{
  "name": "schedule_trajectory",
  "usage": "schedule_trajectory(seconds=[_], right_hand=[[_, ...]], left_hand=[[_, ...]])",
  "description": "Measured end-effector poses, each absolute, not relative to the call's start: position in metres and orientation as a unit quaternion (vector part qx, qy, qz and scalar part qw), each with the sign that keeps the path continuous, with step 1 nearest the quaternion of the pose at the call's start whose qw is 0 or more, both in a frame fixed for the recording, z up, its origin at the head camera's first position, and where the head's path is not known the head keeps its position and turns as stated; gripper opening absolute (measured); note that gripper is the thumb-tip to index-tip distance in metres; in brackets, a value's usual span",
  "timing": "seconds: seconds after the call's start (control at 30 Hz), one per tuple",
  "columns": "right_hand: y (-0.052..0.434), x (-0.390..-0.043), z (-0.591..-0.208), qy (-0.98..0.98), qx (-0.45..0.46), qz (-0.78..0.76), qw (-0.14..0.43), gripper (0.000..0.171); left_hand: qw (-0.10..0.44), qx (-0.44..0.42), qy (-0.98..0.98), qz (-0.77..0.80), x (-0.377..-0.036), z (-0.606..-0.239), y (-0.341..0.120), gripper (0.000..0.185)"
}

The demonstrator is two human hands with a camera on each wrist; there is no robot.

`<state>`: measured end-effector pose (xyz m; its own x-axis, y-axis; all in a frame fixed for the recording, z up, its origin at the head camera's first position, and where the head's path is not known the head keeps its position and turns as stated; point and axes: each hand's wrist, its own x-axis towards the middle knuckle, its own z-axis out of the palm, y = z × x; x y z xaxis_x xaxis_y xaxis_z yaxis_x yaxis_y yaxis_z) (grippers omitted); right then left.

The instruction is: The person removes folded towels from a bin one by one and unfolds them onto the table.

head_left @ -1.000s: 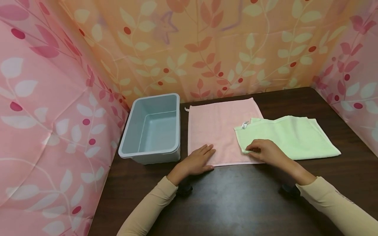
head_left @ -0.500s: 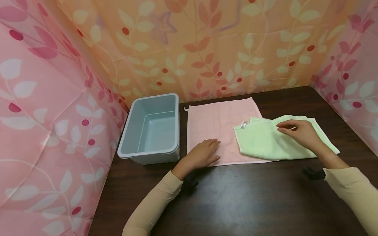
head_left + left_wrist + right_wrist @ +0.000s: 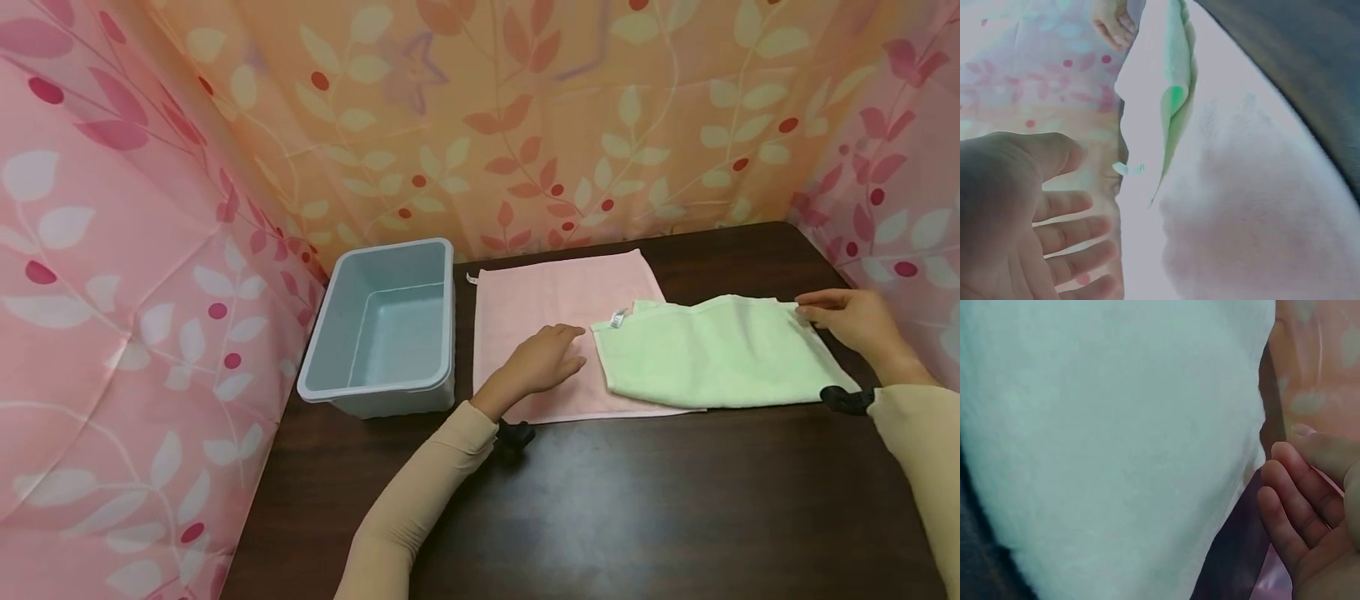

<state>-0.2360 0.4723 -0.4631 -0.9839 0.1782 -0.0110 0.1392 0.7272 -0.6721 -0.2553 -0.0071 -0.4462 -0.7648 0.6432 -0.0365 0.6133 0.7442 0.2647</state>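
A pink towel (image 3: pixel 540 300) lies flat on the table, and a folded light-green towel (image 3: pixel 720 354) overlaps its right part. My left hand (image 3: pixel 542 364) hovers over the pink towel, left of the green one; the left wrist view shows its fingers (image 3: pixel 1075 234) spread, holding nothing. At the far right corner of the green towel is my right hand (image 3: pixel 862 321). Its fingers (image 3: pixel 1294 515) are loosely bent right beside that corner in the right wrist view, thumb apart from them; whether they touch the cloth I cannot tell. A white tag (image 3: pixel 618 317) sits at the green towel's left corner.
Left of the towels stands a grey-blue plastic bin (image 3: pixel 390 333) with nothing in it. The dark wooden table (image 3: pixel 585 500) reaches back to an orange leaf-print curtain (image 3: pixel 525 125). Pink curtains (image 3: pixel 135 292) hang at both sides.
My right hand let go of the green towel's near left corner and moved right to its far right corner. The left hand lifted off the pink towel and shifted slightly right.
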Motion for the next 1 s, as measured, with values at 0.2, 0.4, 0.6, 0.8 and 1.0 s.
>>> schedule_trajectory(seconds=[0.2,0.4,0.6,0.8,1.0], right_hand=[[0.477,-0.255,-0.471,-0.942,-0.093,0.322,0.020,0.059],[0.470,-0.270,-0.474,-0.953,-0.091,0.290,-0.003,0.065],[0.464,-0.272,-0.474,-0.952,-0.092,0.292,-0.020,0.062],[0.464,-0.280,-0.478,-0.955,-0.089,0.284,-0.005,0.050],[0.466,-0.284,-0.479,-0.954,-0.101,0.281,0.015,0.043]], left_hand=[[0.093,0.357,0.917,0.151,-0.280,-0.450,0.009,0.050],[0.122,0.372,0.897,0.203,-0.305,-0.455,0.024,0.047],[0.144,0.348,0.899,0.224,-0.321,-0.466,0.027,0.048],[0.155,0.336,0.899,0.233,-0.328,-0.473,0.024,0.049],[0.164,0.337,0.900,0.221,-0.329,-0.476,0.026,0.051]])
